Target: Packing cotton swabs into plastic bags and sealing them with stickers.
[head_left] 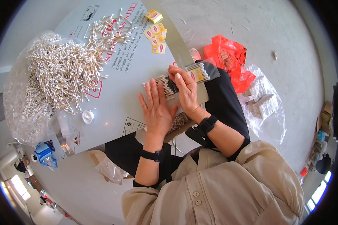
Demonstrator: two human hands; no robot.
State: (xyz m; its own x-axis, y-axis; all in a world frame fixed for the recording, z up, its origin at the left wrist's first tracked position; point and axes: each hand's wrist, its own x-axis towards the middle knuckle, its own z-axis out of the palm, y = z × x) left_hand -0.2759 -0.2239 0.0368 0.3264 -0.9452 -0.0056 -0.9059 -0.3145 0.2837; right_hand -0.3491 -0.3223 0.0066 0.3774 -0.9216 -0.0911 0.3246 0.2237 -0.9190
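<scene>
The person's left hand lies flat and open on the grey table, fingers spread and pointing away from the body, their tips touching a tight row of cotton swabs. Just beside it, to its right and partly over it, the right hand is curled around the same row, gripping it together with a clear plastic packet that already has swabs and a yellow and red label inside; the packet sticks out past the fingers on the far side of that hand. Both wrists wear black bands.

Near the left hand, off its outer side, a small white round cap sits on the table. Beyond it, further left, a big loose heap of swabs spills out of a clear plastic bag. Past the fingertips, at the far end of the table, a few yellow and red labels lie scattered. Well to the right of the right hand, on the floor, are an orange-red bag and a clear bag holding filled packets.
</scene>
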